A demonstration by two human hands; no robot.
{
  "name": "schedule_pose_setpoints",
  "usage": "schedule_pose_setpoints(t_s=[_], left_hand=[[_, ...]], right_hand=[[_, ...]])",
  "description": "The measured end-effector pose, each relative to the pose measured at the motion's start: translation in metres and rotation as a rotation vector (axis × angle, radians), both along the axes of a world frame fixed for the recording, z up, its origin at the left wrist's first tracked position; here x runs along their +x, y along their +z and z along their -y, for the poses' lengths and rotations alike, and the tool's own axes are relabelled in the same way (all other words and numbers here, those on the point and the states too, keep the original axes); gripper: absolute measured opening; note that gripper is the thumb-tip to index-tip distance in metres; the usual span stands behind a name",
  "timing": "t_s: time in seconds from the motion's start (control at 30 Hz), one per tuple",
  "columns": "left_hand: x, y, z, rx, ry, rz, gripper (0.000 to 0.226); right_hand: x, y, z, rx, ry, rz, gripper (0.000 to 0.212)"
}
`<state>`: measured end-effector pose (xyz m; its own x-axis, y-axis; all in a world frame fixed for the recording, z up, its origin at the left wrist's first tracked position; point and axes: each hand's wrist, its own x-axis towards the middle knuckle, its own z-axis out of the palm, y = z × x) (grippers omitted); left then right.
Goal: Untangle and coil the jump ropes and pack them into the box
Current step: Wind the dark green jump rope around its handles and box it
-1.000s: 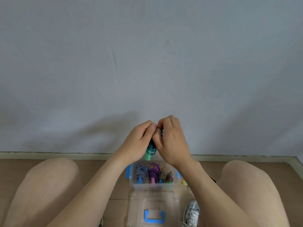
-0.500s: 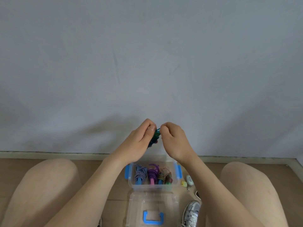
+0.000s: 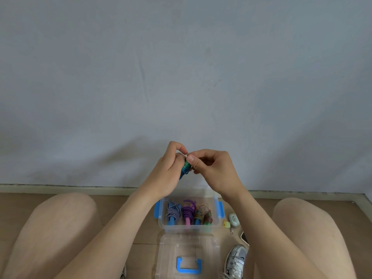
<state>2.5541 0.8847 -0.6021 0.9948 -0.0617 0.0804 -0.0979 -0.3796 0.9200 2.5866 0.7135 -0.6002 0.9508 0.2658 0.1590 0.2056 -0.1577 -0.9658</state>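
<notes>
A coiled blue-green jump rope (image 3: 185, 168) is held up in front of the wall, above the box. My left hand (image 3: 168, 171) grips the bundle from the left, mostly hiding it. My right hand (image 3: 211, 168) pinches its top end between thumb and forefinger. Below, a clear plastic box (image 3: 211, 225) with blue latches sits on the floor between my knees. It holds a blue-white rope (image 3: 173, 212), a purple rope (image 3: 188, 211) and a brown-green rope (image 3: 203, 215), all coiled.
The clear lid (image 3: 188, 256) with a blue handle lies in front of the box. A small white case with a keychain (image 3: 233, 220) and a dark phone edge (image 3: 244, 237) lie to the right, near my silver sneaker (image 3: 235, 260). A grey wall rises behind.
My hands have moved slightly apart and risen a little. The right hand has turned from covering the bundle to pinching its top end. The green handle end is now hidden behind the left hand.
</notes>
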Motion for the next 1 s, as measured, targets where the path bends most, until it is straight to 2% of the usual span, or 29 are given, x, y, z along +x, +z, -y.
schedule_pose_setpoints(t_s=[0.13, 0.27, 0.37, 0.57, 0.7, 0.77, 1.0], left_hand=[[-0.002, 0.002, 0.002, -0.005, 0.031, 0.046, 0.014], [-0.002, 0.004, 0.000, 0.011, 0.027, 0.025, 0.017], [-0.004, 0.006, -0.001, 0.059, 0.009, 0.030, 0.019], [-0.002, 0.005, -0.003, 0.060, -0.024, -0.018, 0.025], [-0.005, 0.009, 0.000, -0.038, -0.092, -0.050, 0.040], [-0.006, 0.011, 0.003, -0.093, -0.135, -0.062, 0.042], [-0.003, 0.010, 0.010, -0.173, -0.144, -0.028, 0.010]], right_hand=[[0.005, 0.003, 0.008, -0.073, 0.068, 0.062, 0.018], [0.005, -0.001, 0.010, -0.255, -0.003, 0.271, 0.020], [0.000, 0.004, 0.007, -0.272, 0.015, 0.248, 0.021], [0.003, 0.006, 0.012, -0.279, 0.054, 0.245, 0.007], [-0.005, 0.008, 0.003, -0.064, -0.010, 0.114, 0.019], [-0.007, 0.009, 0.001, 0.043, -0.036, 0.052, 0.018], [-0.011, 0.003, -0.010, 0.368, -0.215, -0.308, 0.021]])
